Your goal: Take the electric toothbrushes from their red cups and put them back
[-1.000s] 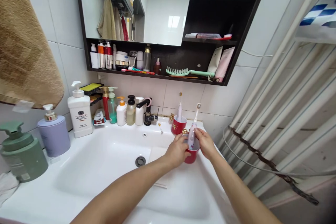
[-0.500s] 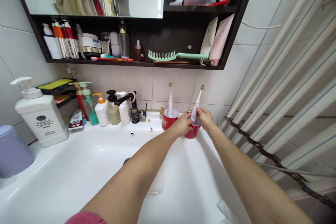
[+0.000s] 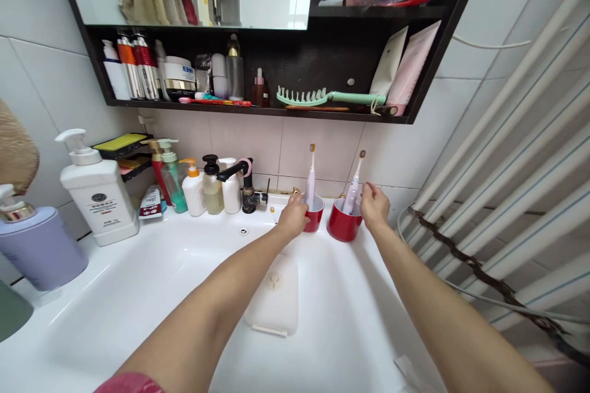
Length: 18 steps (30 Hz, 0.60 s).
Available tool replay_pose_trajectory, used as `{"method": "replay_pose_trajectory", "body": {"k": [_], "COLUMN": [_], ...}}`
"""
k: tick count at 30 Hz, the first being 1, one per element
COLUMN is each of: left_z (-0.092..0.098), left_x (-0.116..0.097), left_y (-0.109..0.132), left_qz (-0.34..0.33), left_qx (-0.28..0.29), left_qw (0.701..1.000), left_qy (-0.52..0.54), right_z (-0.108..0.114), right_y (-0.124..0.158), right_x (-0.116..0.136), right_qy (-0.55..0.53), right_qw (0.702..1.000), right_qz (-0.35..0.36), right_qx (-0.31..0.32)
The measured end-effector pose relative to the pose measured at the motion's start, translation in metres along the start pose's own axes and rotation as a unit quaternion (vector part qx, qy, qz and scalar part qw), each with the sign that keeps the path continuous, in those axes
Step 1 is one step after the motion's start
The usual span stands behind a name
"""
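Two red cups stand side by side on the back right rim of the white sink. The left cup (image 3: 315, 220) holds an upright electric toothbrush (image 3: 311, 181). My left hand (image 3: 294, 216) is closed on that cup's left side, covering part of it and its gold handle. In the right cup (image 3: 343, 225) another electric toothbrush (image 3: 353, 190) leans to the right. My right hand (image 3: 374, 204) is beside this cup's right rim with curled fingers pressed together; anything between them is hidden.
A black faucet (image 3: 247, 190) and several pump bottles (image 3: 212, 190) line the sink's back edge. A whitish rectangular piece (image 3: 274, 298) lies in the basin (image 3: 184, 307). Above hangs a dark shelf (image 3: 304, 61) with toiletries and a green hairbrush (image 3: 354, 98). White pipes (image 3: 488, 178) run along the right.
My left hand has moved from the right cup to the left cup. My right hand has drawn away from the toothbrush to the right cup's right side. The view has shifted left.
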<state>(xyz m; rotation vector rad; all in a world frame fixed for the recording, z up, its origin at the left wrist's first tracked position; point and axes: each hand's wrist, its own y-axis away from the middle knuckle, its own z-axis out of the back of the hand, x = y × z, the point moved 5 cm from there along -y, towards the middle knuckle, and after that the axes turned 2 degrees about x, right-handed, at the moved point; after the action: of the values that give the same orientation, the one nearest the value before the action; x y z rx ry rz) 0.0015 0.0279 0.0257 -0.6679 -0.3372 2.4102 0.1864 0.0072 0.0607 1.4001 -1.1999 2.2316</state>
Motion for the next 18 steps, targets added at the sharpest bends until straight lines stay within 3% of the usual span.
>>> {"method": "replay_pose_trajectory", "body": {"k": [2,3,6,9,13,18], "left_z": [0.002,0.003,0.004,0.002,0.002,0.000], "left_x": [-0.001,-0.002,-0.006,-0.008,-0.008,-0.003], "left_y": [0.017,0.028,0.069,0.109,0.144,0.160], "left_qz": [-0.003,-0.004,0.004,0.030,0.064,0.084], "left_qx": [0.007,0.012,0.029,0.049,0.064,0.066], "left_qw": [1.000,1.000,1.000,0.998,0.996,0.994], "left_qy": [0.002,0.002,0.001,-0.002,-0.002,0.015], "right_z": [-0.002,-0.009,-0.040,-0.064,-0.073,-0.067], "right_y": [0.021,0.034,0.082,0.126,0.158,0.169], "right_x": [0.018,0.026,0.034,0.032,0.031,0.042], "right_qy": [0.007,0.004,-0.019,-0.027,-0.031,-0.063], "right_qw": [1.000,0.999,0.986,0.971,0.964,0.966], "right_qz": [0.029,0.045,0.021,-0.001,-0.003,-0.012], "right_qx": [-0.007,0.019,0.162,0.239,0.264,0.251]}}
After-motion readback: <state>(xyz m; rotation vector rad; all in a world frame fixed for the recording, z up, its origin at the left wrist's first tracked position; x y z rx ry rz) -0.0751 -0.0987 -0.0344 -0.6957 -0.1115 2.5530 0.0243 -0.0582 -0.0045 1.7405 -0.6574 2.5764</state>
